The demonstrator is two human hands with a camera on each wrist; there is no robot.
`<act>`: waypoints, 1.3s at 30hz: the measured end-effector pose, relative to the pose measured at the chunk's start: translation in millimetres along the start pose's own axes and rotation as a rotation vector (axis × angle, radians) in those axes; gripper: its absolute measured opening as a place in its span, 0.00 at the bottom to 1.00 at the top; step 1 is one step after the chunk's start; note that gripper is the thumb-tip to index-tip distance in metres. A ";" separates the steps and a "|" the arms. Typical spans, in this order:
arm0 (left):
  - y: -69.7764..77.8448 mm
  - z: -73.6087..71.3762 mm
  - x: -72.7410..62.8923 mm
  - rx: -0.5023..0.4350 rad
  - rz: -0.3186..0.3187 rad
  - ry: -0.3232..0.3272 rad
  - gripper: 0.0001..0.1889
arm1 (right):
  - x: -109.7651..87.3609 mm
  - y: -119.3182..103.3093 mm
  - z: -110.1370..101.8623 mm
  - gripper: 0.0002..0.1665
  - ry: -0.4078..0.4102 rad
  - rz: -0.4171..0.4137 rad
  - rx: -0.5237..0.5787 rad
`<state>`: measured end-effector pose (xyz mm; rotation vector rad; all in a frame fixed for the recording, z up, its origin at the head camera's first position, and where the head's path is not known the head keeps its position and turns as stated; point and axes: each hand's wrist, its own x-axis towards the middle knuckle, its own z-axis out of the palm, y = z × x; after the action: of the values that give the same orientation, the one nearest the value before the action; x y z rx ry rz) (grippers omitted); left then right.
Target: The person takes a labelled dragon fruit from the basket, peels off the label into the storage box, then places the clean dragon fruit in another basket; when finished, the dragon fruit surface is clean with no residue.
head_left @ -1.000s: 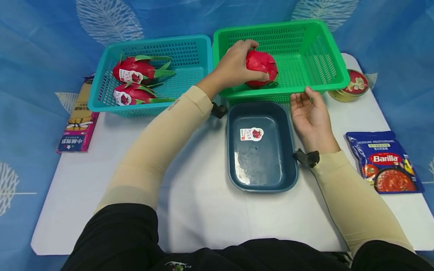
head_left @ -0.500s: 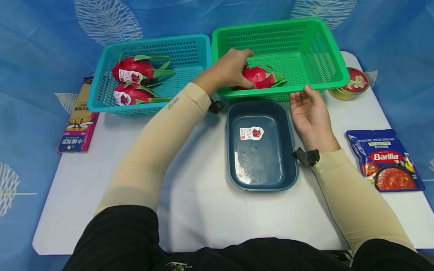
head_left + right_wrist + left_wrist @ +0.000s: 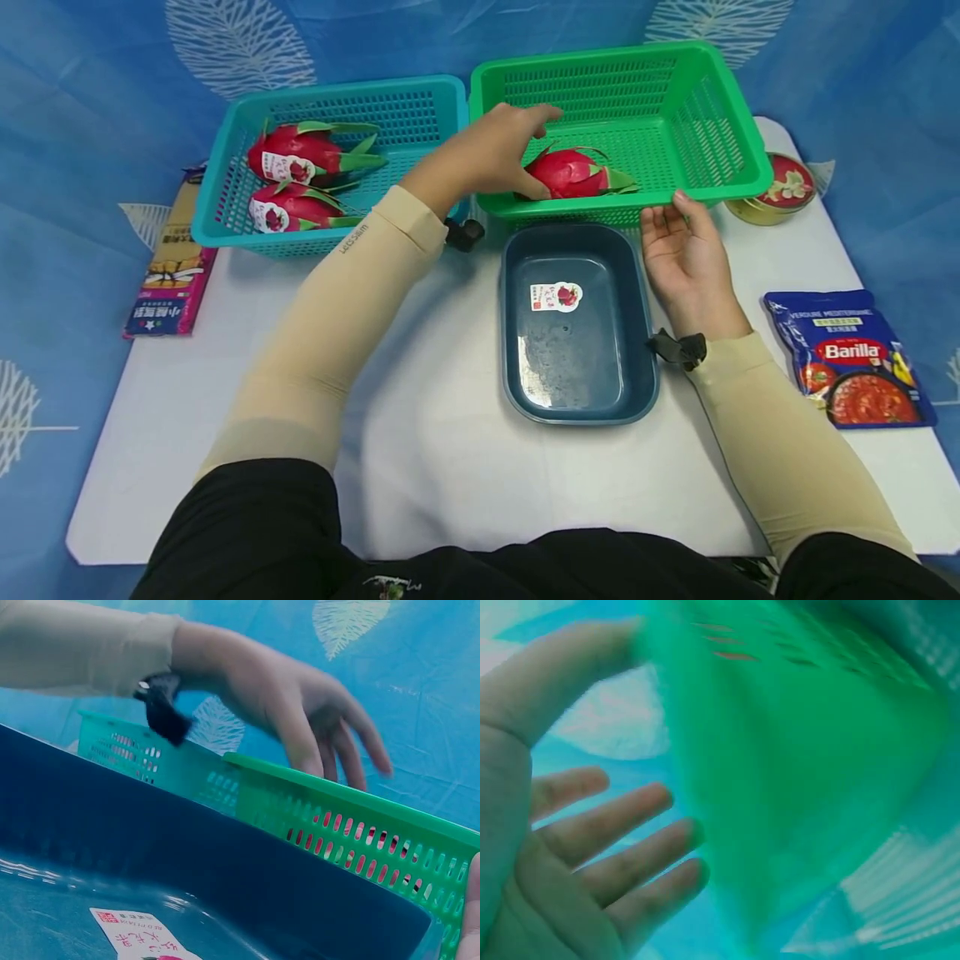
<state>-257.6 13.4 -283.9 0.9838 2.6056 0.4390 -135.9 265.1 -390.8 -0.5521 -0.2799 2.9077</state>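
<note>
In the head view a red dragon fruit with green leaf tips lies in the left front part of the green basket. My left hand is over that basket's left end, thumb close to the fruit's left end, fingers spread above. The left wrist view shows this hand with its fingers apart and nothing between them. Palm up, my right hand touches the green basket's front rim with its fingertips. Below that basket stands a dark blue tub with a fruit sticker on its bottom.
A teal basket with two labelled dragon fruits adjoins the green one on the left. At the far left lies a snack packet. A round tin and a Barilla pouch are on the right.
The left hand lowered the dragon fruit into the green basket and let go of it, then drew back slightly to the left. The right hand has stayed at the rim.
</note>
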 end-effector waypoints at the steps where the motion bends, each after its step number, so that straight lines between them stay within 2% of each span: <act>1: 1.2 -2.0 -7.9 -0.002 -0.002 0.037 0.53 | -0.2 0.4 -0.3 0.15 0.001 0.000 -0.001; 3: 1.4 -4.1 -28.2 -0.028 0.012 0.138 0.50 | -0.5 0.8 -0.6 0.15 -0.002 0.003 0.000; 4: -0.2 -3.5 -39.8 -0.053 0.038 0.207 0.48 | -0.6 1.0 -0.7 0.14 -0.005 0.005 0.001; 7: -12.4 3.2 -78.3 -0.135 0.173 0.435 0.38 | -1.0 1.0 -0.8 0.14 -0.012 0.008 0.003; 10: -33.3 16.1 -117.0 -0.208 0.352 0.654 0.27 | -1.4 1.0 -1.0 0.13 -0.011 0.001 0.002; 12: -47.8 26.6 -143.3 -0.290 0.397 0.757 0.21 | -1.4 1.4 -0.7 0.13 -0.004 -0.002 0.004; 14: -60.2 39.0 -168.3 -0.443 0.370 0.838 0.16 | -1.2 1.6 -0.5 0.13 -0.003 0.001 0.002; 15: -65.3 45.4 -179.8 -0.555 0.321 0.874 0.15 | -0.9 1.6 -0.4 0.13 -0.004 0.003 0.003; 17: -73.7 58.8 -199.3 -0.813 0.186 0.949 0.10 | -0.6 1.4 -0.4 0.14 -0.007 0.010 0.006; 20: -83.7 77.3 -218.9 -1.171 -0.025 1.046 0.05 | -1.1 0.5 -1.1 0.14 -0.004 0.016 0.016; 22: -90.2 87.0 -226.9 -1.331 -0.143 1.074 0.07 | -1.4 -0.3 -1.6 0.14 -0.002 0.018 0.028; 24: -96.9 93.7 -231.5 -1.491 -0.231 1.072 0.11 | -1.5 -0.8 -1.8 0.13 -0.006 0.015 0.036; 29: -110.0 99.7 -231.4 -1.900 -0.406 1.041 0.14 | -2.6 -3.3 -2.9 0.15 -0.018 0.002 0.024; 32: -115.6 99.1 -225.9 -2.054 -0.426 1.062 0.15 | -3.1 -3.0 -3.0 0.15 -0.015 -0.002 0.007; 35: -119.2 97.0 -217.5 -2.124 -0.379 1.098 0.18 | -3.1 -2.3 -2.8 0.15 -0.018 -0.010 -0.009; 39: -120.0 94.5 -207.7 -2.202 -0.357 1.179 0.18 | -3.1 -0.8 -2.4 0.16 -0.018 -0.004 -0.012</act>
<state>-141.7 -197.2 -377.3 -0.7133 0.8691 3.0408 -132.0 265.6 -391.7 -0.5270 -0.3009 2.9100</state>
